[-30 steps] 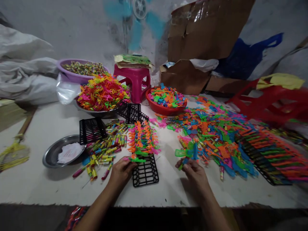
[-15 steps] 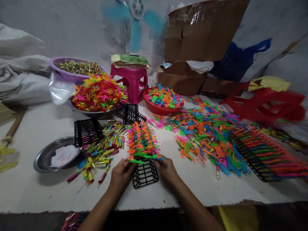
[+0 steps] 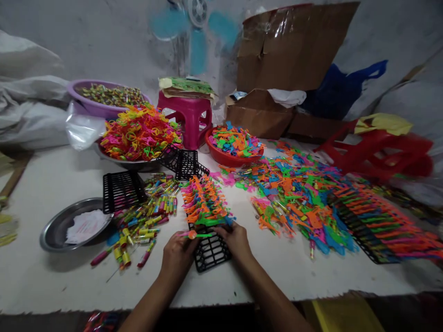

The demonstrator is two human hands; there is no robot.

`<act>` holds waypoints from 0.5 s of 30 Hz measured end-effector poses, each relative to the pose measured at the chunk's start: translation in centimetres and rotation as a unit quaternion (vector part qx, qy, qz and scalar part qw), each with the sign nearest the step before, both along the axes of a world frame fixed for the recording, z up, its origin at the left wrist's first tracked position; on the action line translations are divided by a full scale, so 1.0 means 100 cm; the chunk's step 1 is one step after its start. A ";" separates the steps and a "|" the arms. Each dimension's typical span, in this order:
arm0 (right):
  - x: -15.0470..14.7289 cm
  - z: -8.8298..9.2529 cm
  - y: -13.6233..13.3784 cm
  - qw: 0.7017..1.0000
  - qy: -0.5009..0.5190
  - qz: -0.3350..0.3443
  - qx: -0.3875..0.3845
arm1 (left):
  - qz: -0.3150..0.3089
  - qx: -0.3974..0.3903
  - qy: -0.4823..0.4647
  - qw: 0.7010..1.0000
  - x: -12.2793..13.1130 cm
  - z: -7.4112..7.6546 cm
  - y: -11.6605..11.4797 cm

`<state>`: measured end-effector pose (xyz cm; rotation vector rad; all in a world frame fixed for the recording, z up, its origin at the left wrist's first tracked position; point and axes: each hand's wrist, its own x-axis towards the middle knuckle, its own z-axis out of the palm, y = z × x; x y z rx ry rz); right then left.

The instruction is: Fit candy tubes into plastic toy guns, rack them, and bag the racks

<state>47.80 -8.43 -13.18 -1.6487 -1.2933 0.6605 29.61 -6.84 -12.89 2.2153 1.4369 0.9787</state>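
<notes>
A black plastic grid rack (image 3: 212,258) lies tilted slightly on the table between my hands. Its far part carries a row of small plastic toy pieces (image 3: 204,196) in orange, pink, green and blue. In my left hand (image 3: 177,253), at the rack's left side, thumb and fingers pinch a small plastic toy piece (image 3: 204,235) with a green stick and an orange round part. At the right side, my right hand (image 3: 238,242) has its fingers closed at the near end of the row, by a green and blue toy piece (image 3: 211,221). Its fingertips are partly hidden.
Wrapped candy tubes (image 3: 148,216) lie left, near a metal bowl (image 3: 51,244) and another black rack (image 3: 121,189). Loose toy pieces (image 3: 294,184) spread right, beside a filled rack (image 3: 380,221). A red basin (image 3: 224,159) and a pink stool (image 3: 194,108) stand behind.
My left hand has drawn slightly nearer with its toy piece. My right hand has come closer to the row's near end. The rack has turned a little.
</notes>
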 end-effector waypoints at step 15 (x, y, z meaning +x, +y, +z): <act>-0.005 0.001 -0.011 0.998 -0.012 -0.041 -0.040 | -0.070 -0.073 0.022 0.995 -0.018 0.012 0.015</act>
